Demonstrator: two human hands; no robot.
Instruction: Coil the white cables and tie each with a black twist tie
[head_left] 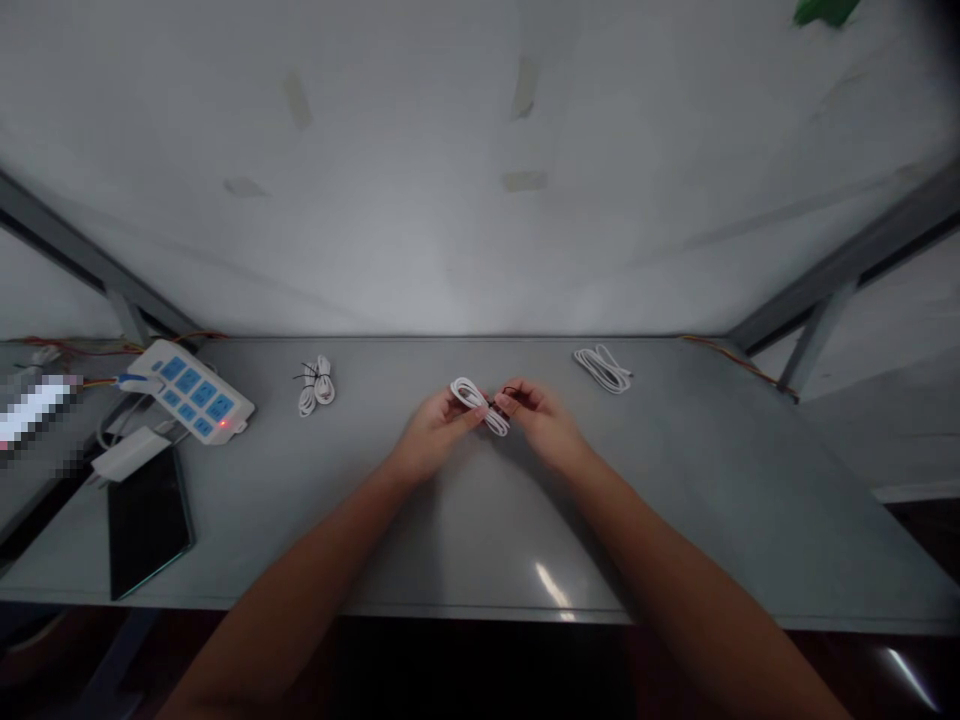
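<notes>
A coiled white cable (469,392) is held above the middle of the grey table, with a thin black tie around its waist. My left hand (439,430) grips the coil from the left, thumb on top. On the right, my right hand (541,420) pinches the black tie (513,390) between thumb and fingers. A second white cable bundle (317,385), bound with a black tie, lies on the table to the left. Another white cable (604,369), looped with no tie visible, rests near the back edge to the right.
A power strip (196,392) with blue sockets and a red light sits at the left, with a plug in it. Near it are a white adapter (131,454) and a dark tablet (150,525). Metal frame bars (817,335) flank the table (720,520).
</notes>
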